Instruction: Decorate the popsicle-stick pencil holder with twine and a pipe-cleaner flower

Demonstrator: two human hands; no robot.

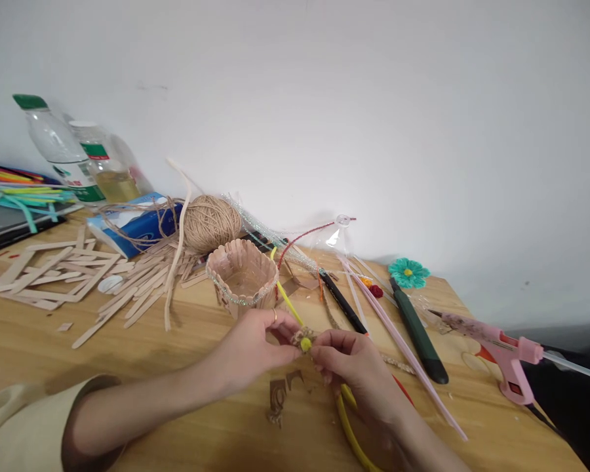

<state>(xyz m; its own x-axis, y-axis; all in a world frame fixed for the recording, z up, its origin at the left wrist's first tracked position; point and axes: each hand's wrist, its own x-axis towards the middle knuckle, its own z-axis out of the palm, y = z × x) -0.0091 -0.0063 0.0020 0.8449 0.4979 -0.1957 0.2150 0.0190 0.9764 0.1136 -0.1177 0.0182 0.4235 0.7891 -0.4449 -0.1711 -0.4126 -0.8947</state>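
My left hand (270, 341) and my right hand (354, 367) meet over the front middle of the wooden table. Between their fingertips is a small twine flower (305, 341) with a yellow centre, pinched from both sides. A yellow pipe cleaner (289, 303) runs up behind it towards a basket made of wooden sticks (243, 278) with a glittery band. Scraps of brown card and twine (276, 396) lie just below my hands. Yellow-handled scissors (349, 432) are partly hidden under my right hand.
Loose wooden sticks (137, 288), a twine ball (210, 223) and two bottles (63, 151) are at the left. To the right lie a black pen (343, 301), a dark green cutter (419, 334), a teal flower (409, 273) and a pink glue gun (509, 357). A wall stands behind.
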